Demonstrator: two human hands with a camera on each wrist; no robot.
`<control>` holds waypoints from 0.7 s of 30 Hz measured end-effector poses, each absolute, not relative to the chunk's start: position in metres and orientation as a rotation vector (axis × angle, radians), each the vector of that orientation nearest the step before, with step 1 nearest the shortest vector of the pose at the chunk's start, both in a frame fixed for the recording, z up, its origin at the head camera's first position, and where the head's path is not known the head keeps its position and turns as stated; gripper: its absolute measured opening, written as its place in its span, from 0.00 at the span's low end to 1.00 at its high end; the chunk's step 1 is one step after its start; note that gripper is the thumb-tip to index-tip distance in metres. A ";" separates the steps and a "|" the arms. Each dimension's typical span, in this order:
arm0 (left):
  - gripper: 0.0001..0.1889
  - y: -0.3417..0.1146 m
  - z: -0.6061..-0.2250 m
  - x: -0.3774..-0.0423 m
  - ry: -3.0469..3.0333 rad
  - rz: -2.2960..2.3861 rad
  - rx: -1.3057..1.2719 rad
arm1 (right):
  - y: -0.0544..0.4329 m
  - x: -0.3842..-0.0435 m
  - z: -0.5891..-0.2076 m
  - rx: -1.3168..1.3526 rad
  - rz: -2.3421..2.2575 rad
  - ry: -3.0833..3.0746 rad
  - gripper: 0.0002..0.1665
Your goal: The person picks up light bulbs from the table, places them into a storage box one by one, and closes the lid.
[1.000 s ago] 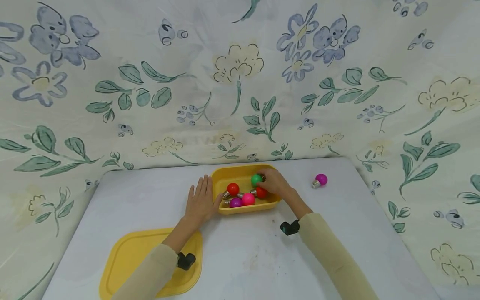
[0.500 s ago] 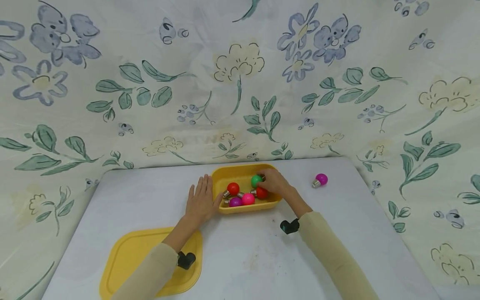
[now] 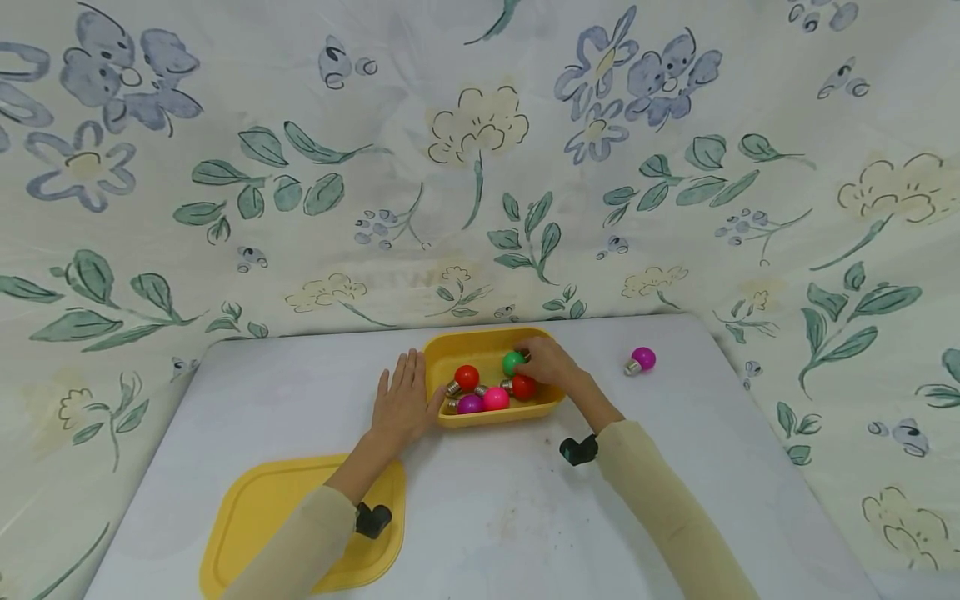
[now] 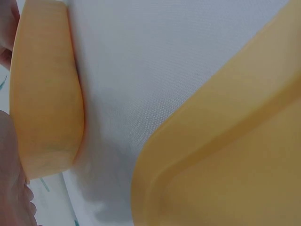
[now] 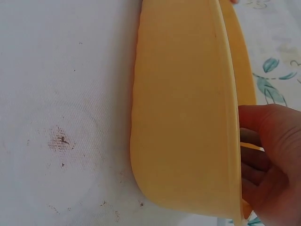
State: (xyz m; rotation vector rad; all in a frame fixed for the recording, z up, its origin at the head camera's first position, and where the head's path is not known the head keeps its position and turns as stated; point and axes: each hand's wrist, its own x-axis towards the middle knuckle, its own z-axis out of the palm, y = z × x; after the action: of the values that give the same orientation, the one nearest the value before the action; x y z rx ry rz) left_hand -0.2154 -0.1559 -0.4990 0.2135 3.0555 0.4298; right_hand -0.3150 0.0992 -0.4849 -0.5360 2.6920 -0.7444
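A yellow plastic box (image 3: 497, 336) stands near the table's back edge. Inside lie small round bulbs with metal screw bases: a red bulb (image 3: 467, 377), a purple bulb (image 3: 471, 404), a pink bulb (image 3: 497, 398) and another red bulb (image 3: 523, 387). Reaching over the box's right end, my right hand (image 3: 551, 364) pinches a green bulb (image 3: 513, 362); in the right wrist view the box wall hides the fingertips. My left hand (image 3: 401, 406) rests against the box's left end with its fingers straight.
A yellow lid (image 3: 262, 508) lies flat on the table at the front left, partly under my left forearm. On the white table (image 3: 510, 517), right of the box, lies a loose magenta bulb (image 3: 642, 359). Floral cloth (image 3: 480, 242) hangs behind.
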 end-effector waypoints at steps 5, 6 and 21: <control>0.42 -0.155 -0.499 -0.215 3.056 0.420 0.212 | 0.101 -0.315 -0.485 -0.539 -0.749 2.687 0.24; 0.42 -0.155 -0.499 -0.215 3.056 0.418 0.212 | 0.101 -0.315 -0.485 -0.539 -0.750 2.687 0.24; 0.42 -0.154 -0.499 -0.215 3.055 0.433 0.214 | 0.102 -0.315 -0.486 -0.497 -0.757 2.689 0.27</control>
State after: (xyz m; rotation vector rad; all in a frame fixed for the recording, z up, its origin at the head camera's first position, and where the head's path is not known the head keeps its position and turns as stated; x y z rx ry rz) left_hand -0.2152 -0.1538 -0.4994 0.2139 3.0551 0.4327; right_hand -0.3146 0.1020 -0.4855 -0.4970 2.6894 -0.7573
